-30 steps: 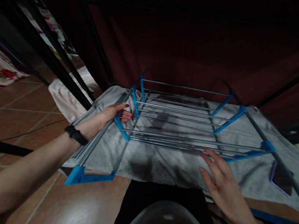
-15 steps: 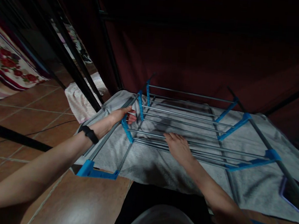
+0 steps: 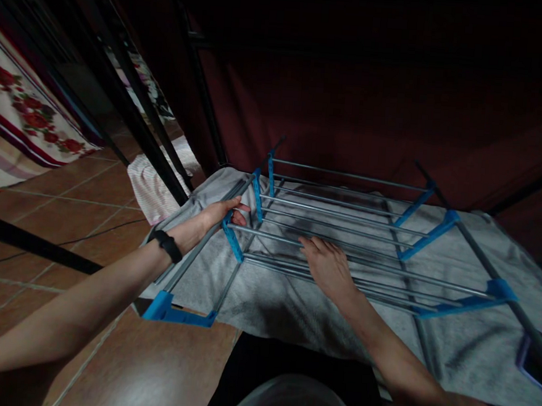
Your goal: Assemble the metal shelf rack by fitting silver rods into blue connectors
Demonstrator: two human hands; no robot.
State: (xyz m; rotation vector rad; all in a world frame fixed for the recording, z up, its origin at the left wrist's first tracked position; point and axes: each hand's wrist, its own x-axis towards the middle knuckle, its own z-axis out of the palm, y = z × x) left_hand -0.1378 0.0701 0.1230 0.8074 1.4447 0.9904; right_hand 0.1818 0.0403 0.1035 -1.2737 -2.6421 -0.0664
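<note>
A folded drying rack (image 3: pixel 343 233) of grey metal rods and blue plastic joints lies flat on a grey towel (image 3: pixel 282 303) spread over the tiled floor. My left hand (image 3: pixel 221 215), with a black band on the wrist, is closed around the rack's left side bar beside a blue joint. My right hand (image 3: pixel 326 265) lies palm down on the near rods at the middle of the rack, fingers curled over them.
Black metal frame legs (image 3: pixel 132 125) slant across the left. A pale striped cloth (image 3: pixel 154 185) lies behind them and a flowered fabric (image 3: pixel 21 117) hangs far left. A dark red curtain (image 3: pixel 352 97) backs the rack. A dark flat object (image 3: pixel 536 364) rests on the towel's right edge.
My right hand came from the towel's near right edge up to the middle of the rack and settled on the rods. The view shifted slightly right and down; my left hand kept its grip.
</note>
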